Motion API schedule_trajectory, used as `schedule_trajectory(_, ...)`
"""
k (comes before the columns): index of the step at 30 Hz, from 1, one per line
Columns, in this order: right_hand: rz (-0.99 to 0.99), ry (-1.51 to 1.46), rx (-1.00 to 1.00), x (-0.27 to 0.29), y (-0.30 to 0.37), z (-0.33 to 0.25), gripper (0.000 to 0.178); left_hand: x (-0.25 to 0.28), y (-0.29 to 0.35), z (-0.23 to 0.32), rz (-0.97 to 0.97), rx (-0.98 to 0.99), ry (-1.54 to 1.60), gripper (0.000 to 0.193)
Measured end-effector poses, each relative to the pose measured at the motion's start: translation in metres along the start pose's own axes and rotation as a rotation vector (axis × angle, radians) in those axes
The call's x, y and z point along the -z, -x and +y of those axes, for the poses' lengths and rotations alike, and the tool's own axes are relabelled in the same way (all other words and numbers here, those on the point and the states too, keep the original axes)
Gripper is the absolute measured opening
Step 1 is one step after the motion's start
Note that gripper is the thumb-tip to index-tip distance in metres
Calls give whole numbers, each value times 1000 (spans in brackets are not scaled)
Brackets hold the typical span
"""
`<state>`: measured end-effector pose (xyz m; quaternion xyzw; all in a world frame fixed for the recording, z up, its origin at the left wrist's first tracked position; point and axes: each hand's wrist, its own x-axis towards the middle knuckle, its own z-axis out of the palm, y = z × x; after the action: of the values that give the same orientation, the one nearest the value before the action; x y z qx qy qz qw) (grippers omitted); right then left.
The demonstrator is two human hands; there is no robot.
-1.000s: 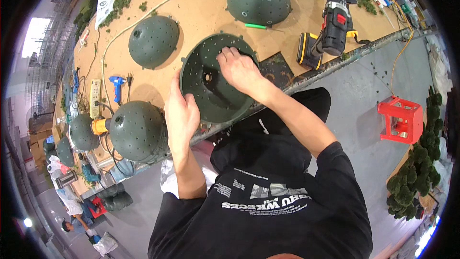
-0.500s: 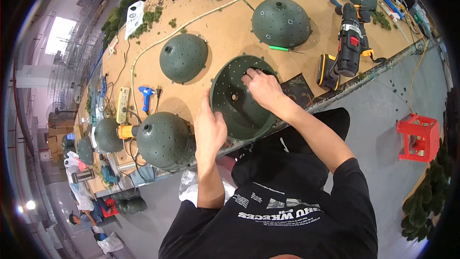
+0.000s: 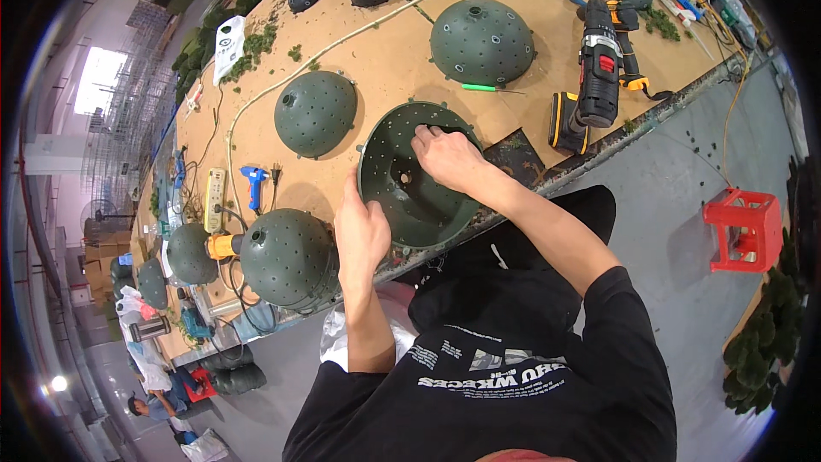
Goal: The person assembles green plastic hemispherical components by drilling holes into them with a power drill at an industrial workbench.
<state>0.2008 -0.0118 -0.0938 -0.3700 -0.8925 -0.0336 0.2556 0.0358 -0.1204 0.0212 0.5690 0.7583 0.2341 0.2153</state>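
Cupping the rim of a dark green bowl (image 3: 423, 218), the left hand (image 3: 361, 235) had its fingers along the outer wall and its thumb at the edge. The bowl sat open side up between the two grips, near the edge of the table (image 3: 389, 64), small holes dotting its wall. The right hand (image 3: 449, 156) reached inside, fingers bent against the far inner wall — whether they pinched anything, I could not tell.

Beyond the left grip stood a green dome (image 3: 316, 114); to its left, near the table edge, was a darker perforated ball (image 3: 286, 258), with a blue glue gun (image 3: 255, 187) farther out. Right of the right grip lay a dark square plate (image 3: 516, 158) and then a cordless drill (image 3: 599, 68) — a green pen (image 3: 477, 87) rested just beyond that hand.
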Motion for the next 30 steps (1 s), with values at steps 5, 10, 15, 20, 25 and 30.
schedule_trajectory(5,-27,3,0,-1,-1,0,18,4,1,11,-13,-9,1,61)
schedule_trajectory(10,-174,125,-165,5,-6,-15,19,4,1,13,-24,-31,-13,62)
schedule_trajectory(15,-386,427,-248,3,-20,-39,21,3,1,15,-43,-67,-113,65)
schedule_trajectory(20,-596,505,-67,14,-30,-38,24,4,-2,11,-34,-111,-132,66)
schedule_trajectory(25,-633,377,-6,-7,-32,-24,15,4,-4,11,-56,-145,-131,67)
schedule_trajectory(30,-495,292,44,-4,-28,-16,14,7,-5,12,-83,-66,-101,66)
